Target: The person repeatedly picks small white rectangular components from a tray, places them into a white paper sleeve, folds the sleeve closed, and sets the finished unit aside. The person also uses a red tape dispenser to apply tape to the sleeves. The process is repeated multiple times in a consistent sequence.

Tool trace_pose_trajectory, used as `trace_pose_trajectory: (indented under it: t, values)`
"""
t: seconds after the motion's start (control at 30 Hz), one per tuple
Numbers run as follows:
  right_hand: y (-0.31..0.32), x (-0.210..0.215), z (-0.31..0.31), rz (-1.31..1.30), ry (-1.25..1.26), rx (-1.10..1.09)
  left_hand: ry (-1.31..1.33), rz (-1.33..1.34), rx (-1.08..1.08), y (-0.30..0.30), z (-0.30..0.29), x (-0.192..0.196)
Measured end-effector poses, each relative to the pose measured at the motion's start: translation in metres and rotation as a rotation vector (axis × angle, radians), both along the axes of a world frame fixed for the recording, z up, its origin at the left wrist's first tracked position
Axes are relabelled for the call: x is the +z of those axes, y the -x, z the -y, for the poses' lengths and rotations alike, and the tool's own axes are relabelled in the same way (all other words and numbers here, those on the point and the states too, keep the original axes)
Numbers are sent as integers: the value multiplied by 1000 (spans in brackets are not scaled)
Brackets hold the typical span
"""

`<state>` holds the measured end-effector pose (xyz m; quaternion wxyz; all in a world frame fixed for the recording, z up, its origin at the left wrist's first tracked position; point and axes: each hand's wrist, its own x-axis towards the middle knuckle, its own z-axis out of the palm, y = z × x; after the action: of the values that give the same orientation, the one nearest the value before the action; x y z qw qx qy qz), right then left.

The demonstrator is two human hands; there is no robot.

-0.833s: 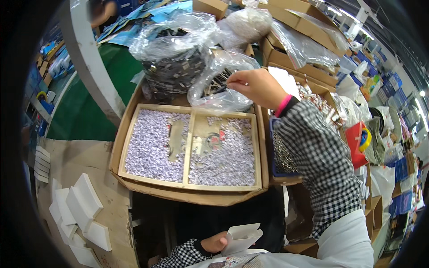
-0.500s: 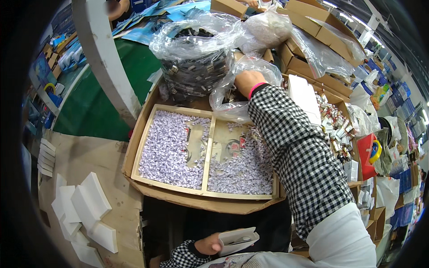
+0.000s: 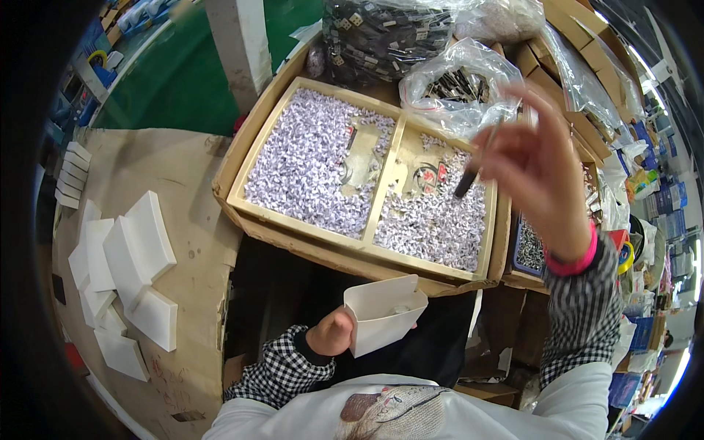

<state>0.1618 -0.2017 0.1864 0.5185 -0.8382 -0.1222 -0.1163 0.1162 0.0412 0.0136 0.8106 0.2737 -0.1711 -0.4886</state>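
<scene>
My left hand (image 3: 331, 334) is closed on the edge of a small white paper box (image 3: 385, 326), held low in front of me. Its top is open, and something pale inside cannot be made out. Above the right part of the divided wooden tray (image 3: 379, 192), my right hand (image 3: 539, 172) pinches a thin stick-shaped piece with a dark end (image 3: 465, 183), smeared by motion. Small white-purple folded bits (image 3: 301, 158) fill much of both compartments. Behind the hand, a clear plastic bag (image 3: 425, 77) lies open with several slim dark pieces in it.
White boxes (image 3: 136, 249) lie piled on the brown board at the left, with a short row of white pieces (image 3: 72, 176) beyond. A bag of black parts (image 3: 385, 40) stands behind the tray. A blue bin of small metal parts (image 3: 529, 246) sits right. A pale post (image 3: 240, 51) rises behind.
My right hand has come out of the clear bag toward me, now with the thin dark piece. The left hand has raised the white box. The view has tilted downward.
</scene>
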Motion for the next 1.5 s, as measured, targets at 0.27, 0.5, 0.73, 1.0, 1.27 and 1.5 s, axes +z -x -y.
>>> trace_pose_trajectory:
  t: [0.27, 0.5, 0.73, 1.0, 1.27, 1.5]
  values:
    - [49, -33, -75, 86, 200, 81, -81, 63, 77, 2, 4, 15]
    - [53, -29, -77, -30, 463, 113, 16, 96, 40, 0, 0, 12]
    - [-29, -36, -54, 231, 676, 146, -5, -3, 52, 10, -2, 3]
    - [-80, -65, -66, 16, 1000, 265, -4, 18, 19, 11, -5, -1]
    - [-69, -26, -32, 23, 685, 197, 22, -2, 27, 12, -4, -4]
    - [-46, -50, -22, -91, 821, 282, 20, 8, 31, 14, -1, -3]
